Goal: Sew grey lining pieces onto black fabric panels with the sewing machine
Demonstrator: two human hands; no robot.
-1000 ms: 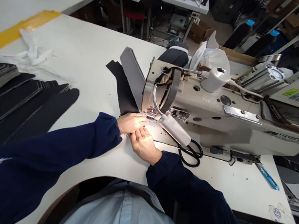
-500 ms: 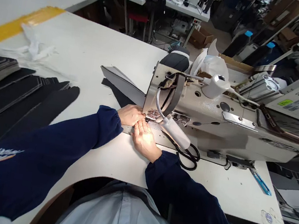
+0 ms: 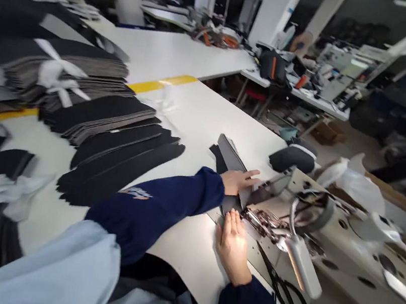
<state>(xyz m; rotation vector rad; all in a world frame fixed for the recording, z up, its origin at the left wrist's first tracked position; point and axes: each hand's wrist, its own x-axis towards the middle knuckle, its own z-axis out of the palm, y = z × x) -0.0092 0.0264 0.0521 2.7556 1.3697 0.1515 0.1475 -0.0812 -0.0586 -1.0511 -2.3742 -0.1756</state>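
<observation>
My left hand (image 3: 237, 181) lies across the folded grey and black fabric piece (image 3: 231, 155) beside the sewing machine head, its fingers stretched out to the right. My right hand (image 3: 234, 248) rests flat, fingers extended, with the tips at the near edge of the black part of that piece. The sewing machine (image 3: 335, 288) stands to the right, its needle area just right of both hands and lit by a small lamp (image 3: 303, 266). Black-handled scissors (image 3: 289, 299) lie on the machine bed to the right of my right hand.
Stacks of dark cut panels (image 3: 116, 119), some tied with white strips (image 3: 60, 75), cover the left of the white table (image 3: 209, 107). A dark rounded fabric item (image 3: 292, 158) sits behind the machine. Another worktable (image 3: 180, 49) stands farther back.
The view has swung left, bringing the panel stacks into sight. My left hand has moved away from my right fingertips and now lies farther back with fingers extended. My right hand stays near the needle area.
</observation>
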